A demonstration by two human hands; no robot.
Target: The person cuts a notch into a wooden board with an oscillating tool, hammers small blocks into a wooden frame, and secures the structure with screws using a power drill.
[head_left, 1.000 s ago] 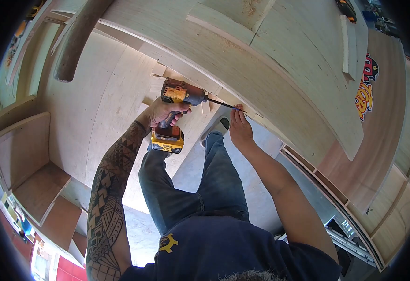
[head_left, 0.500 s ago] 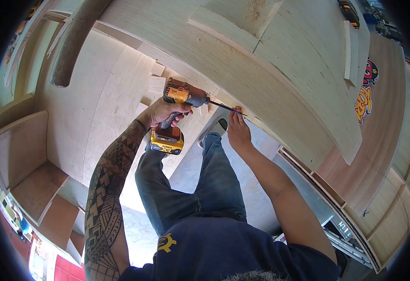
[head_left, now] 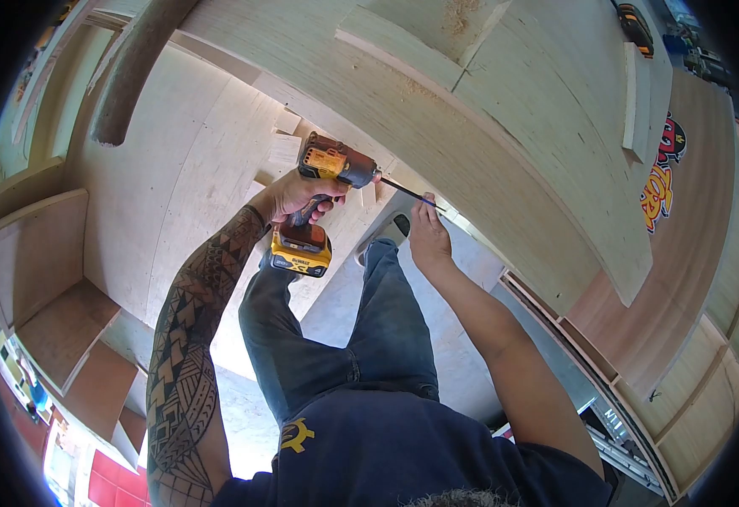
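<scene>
Impact driver [head_left: 323, 160], yellow/blk w/ yellow battery pack [head_left: 300, 260] at its foot, is held up just short of the near edge of the plywood worktop [head_left: 361, 97], body approx level, long thin bit [head_left: 397, 187] pointing R & slightly down in view. L hand [head_left: 304, 196] clamped round the driver's grip. R hand [head_left: 430, 235]: fingertips together nr the bit's far end, right by the worktop's near edge; can't tell if they pinch the bit or something on it, too small. Bit tip partly hidden by fingers.

Worktop overhangs the area in front of the bit. On it: raised wood strip [head_left: 396, 46] set in from the near edge, sawdust [head_left: 461, 13] behind that, short upright-looking batten [head_left: 634, 101] twd the R end, blk/yellow tool [head_left: 634, 27] nr the far R corner. Brown rounded bar [head_left: 124, 101] juts past the near edge at the L end, well apart from the driver.

Beneath/behind driver: big plywood sheet [head_left: 196, 160] w/ small wood blocks [head_left: 285, 150] by its upper edge, close to driver. Jeans [head_left: 378, 313] & footwear [head_left: 399, 225] below hands. Off R: brown panel [head_left: 606, 338] w/ red/yellow graphic [head_left: 661, 190]. Off L: open-fronted wooden box [head_left: 36, 241].
</scene>
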